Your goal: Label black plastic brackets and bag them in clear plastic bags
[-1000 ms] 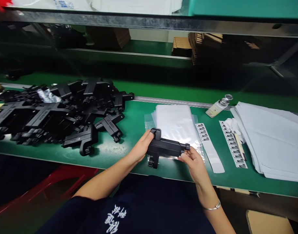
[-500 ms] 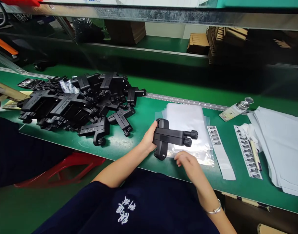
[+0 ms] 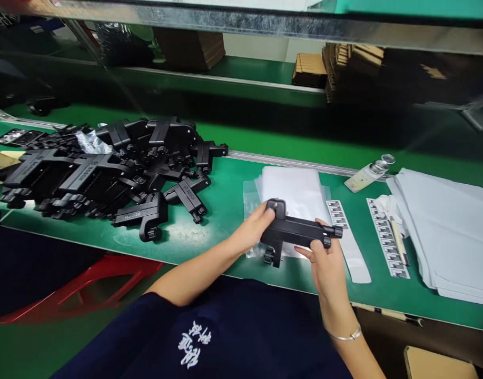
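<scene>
Between my two hands is a black plastic clamp bracket (image 3: pixel 294 231), held above the bench with its two knobs pointing right. My left hand (image 3: pixel 254 227) grips its left end, thumb on the crosspiece. At the knob end, my right hand (image 3: pixel 327 258) closes around the bracket, thumb near the lower knob. Beneath the bracket lies a stack of clear plastic bags (image 3: pixel 292 184). Just right of the bags is a strip of labels (image 3: pixel 354 252), partly peeled to bare backing. A pile of similar black brackets (image 3: pixel 91 176), some marked BOSCH, covers the bench to the left.
A second label strip (image 3: pixel 387 237) and a pen (image 3: pixel 399 239) lie to the right, beside white sheets (image 3: pixel 450 226). A pump bottle (image 3: pixel 370 173) stands behind them. A metal shelf edge (image 3: pixel 241 21) crosses overhead. At lower left is a red stool (image 3: pixel 87 289).
My right hand has come up and taken hold of the bracket's knob end. The bracket has turned over somewhat in my left hand. The view has shifted a little to the right.
</scene>
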A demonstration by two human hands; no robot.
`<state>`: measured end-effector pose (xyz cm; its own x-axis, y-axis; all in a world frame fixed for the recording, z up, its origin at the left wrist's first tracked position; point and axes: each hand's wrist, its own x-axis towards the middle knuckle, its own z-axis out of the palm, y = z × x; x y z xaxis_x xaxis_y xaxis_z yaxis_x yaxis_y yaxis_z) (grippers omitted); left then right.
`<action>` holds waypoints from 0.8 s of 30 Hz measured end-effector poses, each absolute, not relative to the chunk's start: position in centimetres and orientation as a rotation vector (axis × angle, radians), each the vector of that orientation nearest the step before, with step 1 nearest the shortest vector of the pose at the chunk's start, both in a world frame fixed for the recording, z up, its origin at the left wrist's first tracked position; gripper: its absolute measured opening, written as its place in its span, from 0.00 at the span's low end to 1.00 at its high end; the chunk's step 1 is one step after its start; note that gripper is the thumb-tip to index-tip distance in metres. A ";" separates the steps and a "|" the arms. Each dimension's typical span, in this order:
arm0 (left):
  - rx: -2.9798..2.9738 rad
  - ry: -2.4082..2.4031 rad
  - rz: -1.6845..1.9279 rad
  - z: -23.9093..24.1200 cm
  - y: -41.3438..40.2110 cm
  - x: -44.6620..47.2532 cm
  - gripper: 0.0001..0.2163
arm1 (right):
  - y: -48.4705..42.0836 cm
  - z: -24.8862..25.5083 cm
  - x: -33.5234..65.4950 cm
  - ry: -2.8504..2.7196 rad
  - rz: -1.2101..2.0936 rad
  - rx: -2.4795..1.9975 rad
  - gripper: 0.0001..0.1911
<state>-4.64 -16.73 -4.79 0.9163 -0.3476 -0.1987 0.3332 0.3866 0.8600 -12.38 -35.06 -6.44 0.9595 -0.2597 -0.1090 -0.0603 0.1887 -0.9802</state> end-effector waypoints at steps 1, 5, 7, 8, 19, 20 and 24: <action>1.124 -0.135 -0.477 -4.4 -16.7 -4.9 0.31 | -35.3 -6.8 -12.2 0.325 -0.157 -1.341 0.30; 1.246 -0.491 -0.619 -3.0 -16.7 -5.1 0.39 | -35.7 -9.0 -11.8 0.335 -0.099 -1.278 0.26; 1.349 -0.549 -0.580 -2.7 -17.0 -4.8 0.36 | -35.6 -10.2 -12.1 0.286 -0.088 -1.379 0.29; 1.393 -0.551 -0.553 -2.5 -17.3 -4.6 0.31 | -35.6 -10.7 -12.3 0.249 -0.092 -1.453 0.30; 1.589 -0.725 -0.443 -1.5 -16.5 -4.9 0.32 | -36.0 -10.3 -14.0 0.233 -0.291 -1.356 0.25; 1.608 -0.768 -0.441 -1.7 -16.0 -5.1 0.38 | -36.3 -10.0 -14.3 0.197 -0.344 -1.341 0.25; 1.712 -0.797 -0.424 -3.0 -14.3 -5.6 0.41 | -37.2 -8.8 -15.3 0.031 -0.363 -1.337 0.31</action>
<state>-5.63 -14.27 -3.04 0.7049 -0.6988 0.1218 -0.2891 -0.1262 0.9489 -15.32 -37.18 -8.78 0.9435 -0.2755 0.1843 0.2401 0.1845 -0.9530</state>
